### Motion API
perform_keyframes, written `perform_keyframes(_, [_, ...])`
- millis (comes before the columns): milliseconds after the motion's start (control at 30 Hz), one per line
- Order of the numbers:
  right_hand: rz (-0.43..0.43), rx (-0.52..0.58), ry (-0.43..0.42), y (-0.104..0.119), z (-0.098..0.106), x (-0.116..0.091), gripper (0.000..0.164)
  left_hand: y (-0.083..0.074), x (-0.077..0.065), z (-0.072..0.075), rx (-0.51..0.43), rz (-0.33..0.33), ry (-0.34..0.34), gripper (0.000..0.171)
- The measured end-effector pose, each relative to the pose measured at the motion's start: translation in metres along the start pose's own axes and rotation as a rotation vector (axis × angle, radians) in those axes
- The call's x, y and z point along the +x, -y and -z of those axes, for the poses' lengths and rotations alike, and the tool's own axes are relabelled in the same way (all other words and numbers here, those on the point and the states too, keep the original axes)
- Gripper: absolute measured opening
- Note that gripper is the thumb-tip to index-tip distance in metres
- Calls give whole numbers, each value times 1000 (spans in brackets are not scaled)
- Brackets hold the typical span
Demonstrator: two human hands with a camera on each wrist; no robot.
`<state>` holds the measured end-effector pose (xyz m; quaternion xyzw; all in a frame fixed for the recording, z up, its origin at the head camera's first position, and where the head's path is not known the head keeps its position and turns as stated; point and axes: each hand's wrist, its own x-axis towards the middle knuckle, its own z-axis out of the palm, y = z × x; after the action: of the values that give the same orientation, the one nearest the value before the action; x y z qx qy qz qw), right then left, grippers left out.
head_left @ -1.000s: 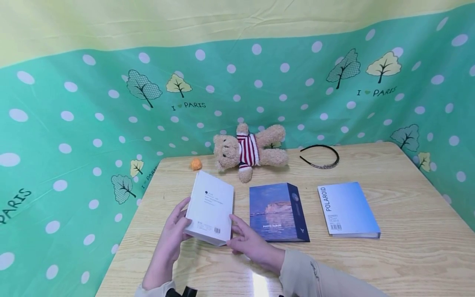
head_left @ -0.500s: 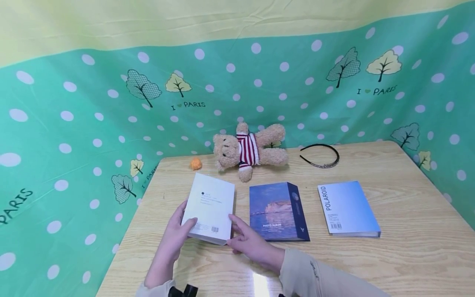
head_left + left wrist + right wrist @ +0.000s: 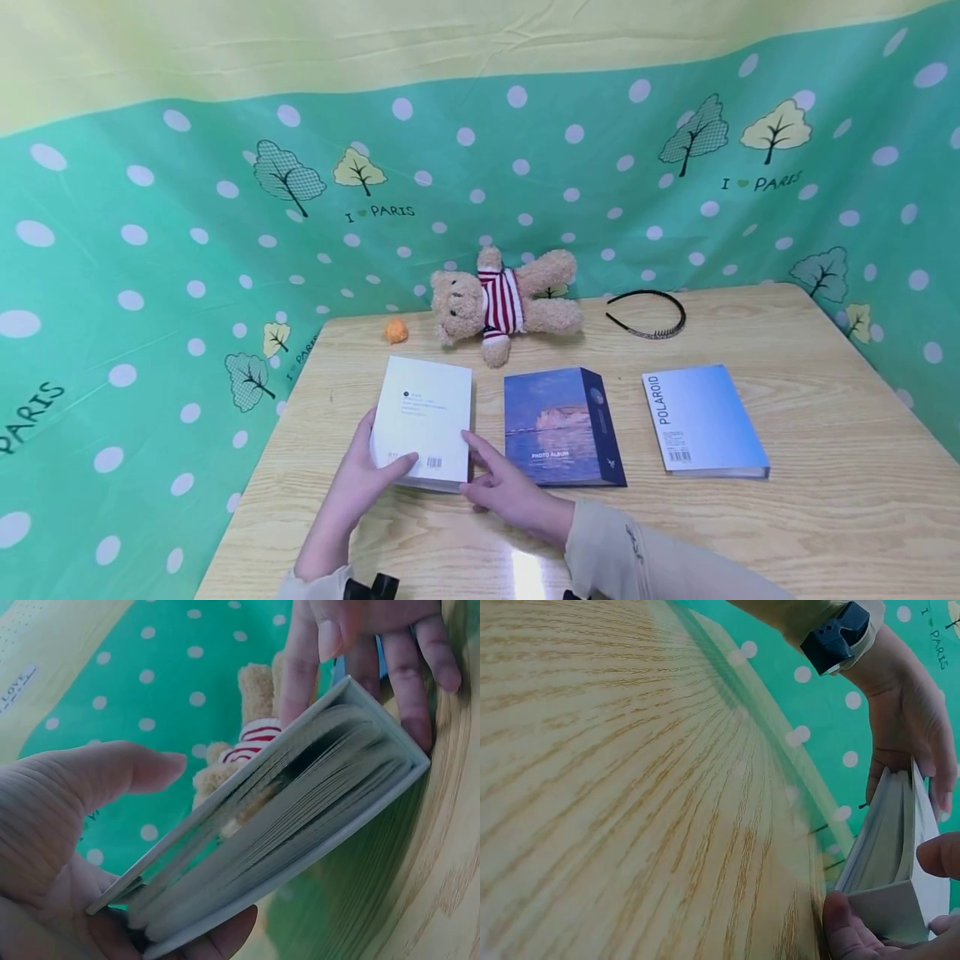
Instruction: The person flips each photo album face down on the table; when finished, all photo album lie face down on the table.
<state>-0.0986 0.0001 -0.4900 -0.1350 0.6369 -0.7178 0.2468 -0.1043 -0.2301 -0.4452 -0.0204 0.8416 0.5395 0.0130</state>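
A white photo album, back cover up with printed text and a barcode, is held just above the left part of the table. My left hand grips its left edge, thumb over the cover and fingers underneath. At the lower right side, my right hand holds the spine between thumb and fingers. In the left wrist view the page edges of the album fan slightly apart between the covers. The right wrist view shows the album's spine end near my right fingers. Parts of the fingers beneath are hidden.
A blue photo album lies close to the right hand, and a pale blue Polaroid album farther right. Behind are an orange fuzzy ball, a teddy bear and a black headband. A green dotted cloth borders the wooden table.
The white album has tipped flatter and straightened slightly. My left thumb has slid right across its lower cover. The right hand has barely moved.
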Motion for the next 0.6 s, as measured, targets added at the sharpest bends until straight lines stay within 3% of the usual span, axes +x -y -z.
perform_keyframes(267, [9,-17,3,-1,1,0,76,7,0,1,19,-51,-1,100])
perform_keyframes(600, [14,-75,-17,-1,0,-1,70,11,0,1,94,-66,-5,103])
